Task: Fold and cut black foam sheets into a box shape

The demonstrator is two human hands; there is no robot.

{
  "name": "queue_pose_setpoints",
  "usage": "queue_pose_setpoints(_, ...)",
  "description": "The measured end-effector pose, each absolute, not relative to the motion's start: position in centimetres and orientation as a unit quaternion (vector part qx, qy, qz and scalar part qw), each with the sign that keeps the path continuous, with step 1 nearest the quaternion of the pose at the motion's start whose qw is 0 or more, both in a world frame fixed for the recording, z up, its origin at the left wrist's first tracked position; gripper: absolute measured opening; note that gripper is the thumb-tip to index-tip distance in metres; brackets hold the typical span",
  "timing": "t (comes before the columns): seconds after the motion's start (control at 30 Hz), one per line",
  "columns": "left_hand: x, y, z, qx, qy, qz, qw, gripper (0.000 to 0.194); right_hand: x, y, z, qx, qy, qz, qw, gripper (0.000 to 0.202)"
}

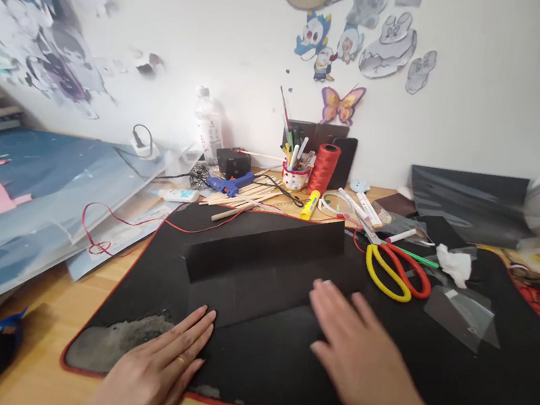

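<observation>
A black sheet (264,275) with a raised fold along its far side lies on the black mat (275,377). My left hand (159,365) rests flat at the sheet's near left corner, fingers stretched and lying side by side, a ring on one finger. Over the sheet's near right edge is my right hand (354,348), fingers extended and thumb apart, holding nothing; whether it touches the sheet is unclear. Scissors (398,271) with yellow and red handles lie to the right of the sheet.
Behind the mat are a blue glue gun (230,183), wooden sticks (256,194), a red thread spool (323,168), a pen cup (296,176) and a yellow glue stick (310,205). Clear film (465,317) lies at right, blue sheets (20,228) at left.
</observation>
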State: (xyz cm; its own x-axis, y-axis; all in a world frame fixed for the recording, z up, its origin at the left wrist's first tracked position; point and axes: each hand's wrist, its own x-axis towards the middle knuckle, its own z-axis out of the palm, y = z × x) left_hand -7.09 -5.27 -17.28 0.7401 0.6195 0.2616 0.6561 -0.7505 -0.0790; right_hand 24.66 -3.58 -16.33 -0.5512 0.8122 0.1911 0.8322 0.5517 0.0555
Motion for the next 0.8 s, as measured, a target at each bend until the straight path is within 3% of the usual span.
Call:
queue_pose_setpoints(0.1,-7.1,-5.2,-17.3,-0.931,-0.337,-0.107,0.097,0.044,19.8,-4.3,-16.2,-0.346,-0.935,0.036,0.076,0.06)
queue_pose_setpoints(0.27,-7.3,-5.4,-16.9,-0.929,-0.336,-0.1,0.117,0.043,18.3,-4.1,-16.2,-0.334,-0.935,0.082,0.086,0.057)
queue_pose_setpoints(0.5,-7.2,-5.6,-16.6,-0.927,-0.345,-0.093,0.117,0.041,23.0,-2.9,-16.4,-0.393,-0.912,-0.042,0.112,0.041)
queue_pose_setpoints(0.8,-7.9,-6.4,-17.0,-0.916,-0.365,-0.111,0.126,0.039,29.9,-2.0,-17.3,-0.446,-0.88,-0.153,0.063,0.043)
